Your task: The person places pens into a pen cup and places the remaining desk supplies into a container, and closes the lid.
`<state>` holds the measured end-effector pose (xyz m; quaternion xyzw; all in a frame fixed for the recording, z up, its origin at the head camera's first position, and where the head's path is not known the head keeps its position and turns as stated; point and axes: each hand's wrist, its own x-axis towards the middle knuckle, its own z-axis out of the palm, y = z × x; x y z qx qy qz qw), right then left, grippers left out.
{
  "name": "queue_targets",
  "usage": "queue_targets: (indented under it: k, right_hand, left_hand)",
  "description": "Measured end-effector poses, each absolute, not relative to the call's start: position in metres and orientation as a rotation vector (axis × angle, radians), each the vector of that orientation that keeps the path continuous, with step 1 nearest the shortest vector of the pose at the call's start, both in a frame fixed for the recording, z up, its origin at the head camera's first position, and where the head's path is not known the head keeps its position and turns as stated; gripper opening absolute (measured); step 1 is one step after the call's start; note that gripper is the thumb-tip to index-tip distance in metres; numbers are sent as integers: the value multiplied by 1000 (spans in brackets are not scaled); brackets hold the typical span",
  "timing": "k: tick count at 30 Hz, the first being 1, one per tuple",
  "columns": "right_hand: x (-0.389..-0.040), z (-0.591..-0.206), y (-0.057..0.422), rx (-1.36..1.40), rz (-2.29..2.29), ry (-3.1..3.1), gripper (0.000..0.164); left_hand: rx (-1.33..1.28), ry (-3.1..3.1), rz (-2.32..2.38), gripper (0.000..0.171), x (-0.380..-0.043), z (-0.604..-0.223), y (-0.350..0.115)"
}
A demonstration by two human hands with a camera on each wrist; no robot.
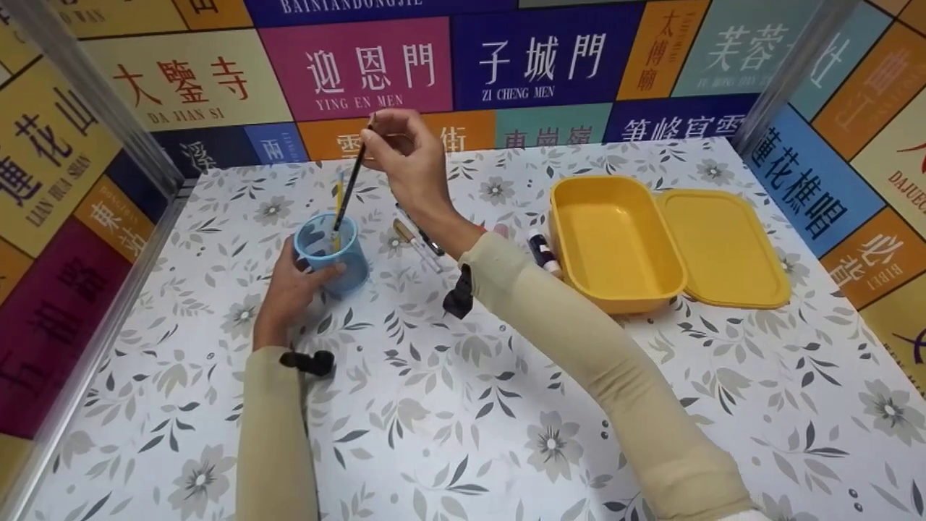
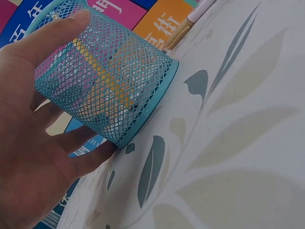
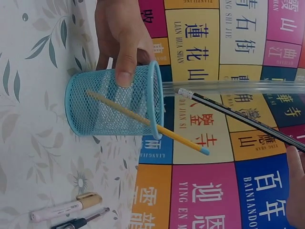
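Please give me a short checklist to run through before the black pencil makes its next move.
1. Cup steadied: ok, the left hand grips its side.
2. Cup's mouth facing up: ok.
3. Black pencil secured: ok, the right hand pinches it near its upper end.
4. Black pencil's lower end inside the cup: not ok, it is above the rim.
5. Room in the cup: ok, only a yellow pencil shows inside, leaning.
6. White pen clear of the cup: ok, it lies apart.
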<state>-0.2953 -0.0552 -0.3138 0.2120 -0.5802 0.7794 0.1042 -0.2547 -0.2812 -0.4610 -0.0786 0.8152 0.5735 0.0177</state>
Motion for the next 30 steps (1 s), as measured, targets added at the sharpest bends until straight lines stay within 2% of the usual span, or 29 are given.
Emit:
queue_targets:
  k: [13, 19, 24, 30]
  right_hand:
    - [-283, -323, -60, 604, 2198, -1808, 22]
    - [-283, -338, -65, 621, 2187, -1856, 25]
    - [-280, -350, -69, 618, 2211, -1875, 26]
    - [-290, -376, -78, 633, 2217, -1908, 25]
  left_hand:
    - [-275, 2528, 1768, 102, -256, -458, -279]
    - [-280, 2539, 1768, 102, -255, -460, -280]
    - [-164, 2571, 1820, 100, -255, -465, -282]
    - [-131, 2583, 1833, 100, -255, -467, -282]
